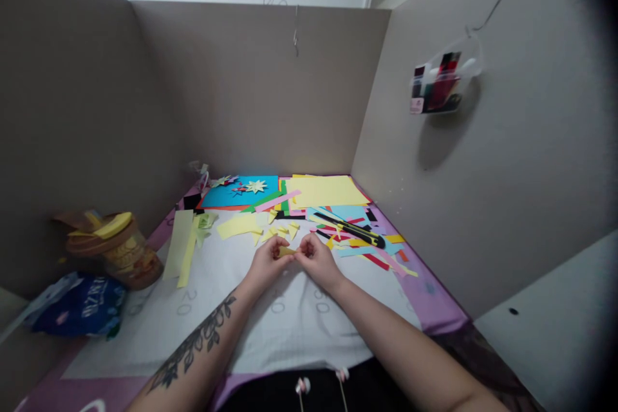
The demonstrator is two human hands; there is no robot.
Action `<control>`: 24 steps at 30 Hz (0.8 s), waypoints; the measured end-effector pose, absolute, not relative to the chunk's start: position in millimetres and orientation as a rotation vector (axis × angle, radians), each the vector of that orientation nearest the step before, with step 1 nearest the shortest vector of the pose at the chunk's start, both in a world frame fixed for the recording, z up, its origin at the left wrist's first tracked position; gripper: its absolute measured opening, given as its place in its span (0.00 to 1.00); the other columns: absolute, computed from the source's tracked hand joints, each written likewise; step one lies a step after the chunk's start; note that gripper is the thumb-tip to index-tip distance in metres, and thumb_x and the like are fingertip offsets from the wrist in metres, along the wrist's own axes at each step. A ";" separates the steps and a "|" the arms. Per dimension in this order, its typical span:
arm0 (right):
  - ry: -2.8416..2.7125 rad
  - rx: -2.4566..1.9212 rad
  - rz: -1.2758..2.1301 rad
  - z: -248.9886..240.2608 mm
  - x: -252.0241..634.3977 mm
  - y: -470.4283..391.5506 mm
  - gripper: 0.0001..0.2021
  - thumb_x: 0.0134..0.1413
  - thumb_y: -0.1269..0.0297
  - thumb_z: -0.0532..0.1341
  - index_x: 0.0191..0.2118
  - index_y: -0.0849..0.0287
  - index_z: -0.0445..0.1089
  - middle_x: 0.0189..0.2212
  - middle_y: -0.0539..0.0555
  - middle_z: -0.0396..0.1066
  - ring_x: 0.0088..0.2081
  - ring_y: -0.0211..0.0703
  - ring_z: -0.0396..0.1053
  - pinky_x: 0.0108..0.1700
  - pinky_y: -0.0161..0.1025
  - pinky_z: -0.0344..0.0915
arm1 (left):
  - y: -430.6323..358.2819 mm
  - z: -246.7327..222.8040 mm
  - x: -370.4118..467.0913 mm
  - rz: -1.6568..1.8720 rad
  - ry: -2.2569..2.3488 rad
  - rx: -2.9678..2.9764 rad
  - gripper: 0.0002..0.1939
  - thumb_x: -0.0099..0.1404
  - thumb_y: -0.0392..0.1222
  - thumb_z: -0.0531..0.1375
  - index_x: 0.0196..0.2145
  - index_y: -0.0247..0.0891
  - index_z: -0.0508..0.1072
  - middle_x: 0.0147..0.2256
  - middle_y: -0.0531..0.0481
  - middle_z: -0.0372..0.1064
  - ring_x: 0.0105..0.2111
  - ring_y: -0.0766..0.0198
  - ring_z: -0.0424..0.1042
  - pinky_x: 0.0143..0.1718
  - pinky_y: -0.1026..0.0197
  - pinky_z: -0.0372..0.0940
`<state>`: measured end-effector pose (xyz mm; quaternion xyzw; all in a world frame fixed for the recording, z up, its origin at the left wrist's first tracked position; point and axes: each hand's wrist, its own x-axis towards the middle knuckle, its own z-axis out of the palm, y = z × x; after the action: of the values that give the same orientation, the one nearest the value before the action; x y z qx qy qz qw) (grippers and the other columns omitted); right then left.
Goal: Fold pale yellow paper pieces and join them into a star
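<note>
My left hand and my right hand meet over the white sheet, fingertips pinched on a small yellow paper piece between them. Just beyond the hands lie several folded yellow paper pieces. Behind these, a pale yellow strip lies flat to the left. Right of my right hand, a black and yellow cutter rests on coloured paper strips.
Yellow sheets and a blue sheet with paper stars are at the back. A brown jar and a blue packet stand left. Grey panels enclose the table; a plastic container hangs right.
</note>
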<state>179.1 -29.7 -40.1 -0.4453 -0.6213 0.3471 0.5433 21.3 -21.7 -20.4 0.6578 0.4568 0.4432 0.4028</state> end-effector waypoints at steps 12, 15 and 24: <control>-1.411 -1.032 0.864 -46.7 183.3 -23.1 0.11 0.45 0.70 0.60 0.33 0.55 0.54 0.24 0.44 0.63 0.26 0.37 0.63 0.30 0.34 0.61 | -27.0 -6.0 20.3 1.123 1.191 1.582 0.09 0.48 0.37 0.62 0.29 0.36 0.67 0.21 0.59 0.62 0.21 0.70 0.60 0.22 0.68 0.54; -1.404 -1.036 0.829 -46.5 191.1 -20.4 0.11 0.47 0.70 0.59 0.32 0.55 0.53 0.23 0.44 0.63 0.25 0.36 0.63 0.30 0.34 0.61 | -24.6 -7.3 15.4 1.139 1.202 1.510 0.10 0.49 0.39 0.62 0.30 0.36 0.67 0.22 0.58 0.63 0.21 0.70 0.62 0.22 0.69 0.55; -1.982 -0.904 0.058 -37.6 185.6 -30.5 0.07 0.56 0.73 0.55 0.36 0.56 0.69 0.35 0.55 0.70 0.40 0.48 0.63 0.44 0.46 0.62 | -20.4 -18.5 18.2 1.113 1.084 1.274 0.17 0.47 0.39 0.66 0.35 0.35 0.66 0.22 0.58 0.66 0.20 0.71 0.64 0.22 0.69 0.56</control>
<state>185.6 -30.5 -37.6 -0.3678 -0.8062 0.0234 0.4629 18.2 -20.4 -18.5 0.5352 0.4552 0.4675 0.5364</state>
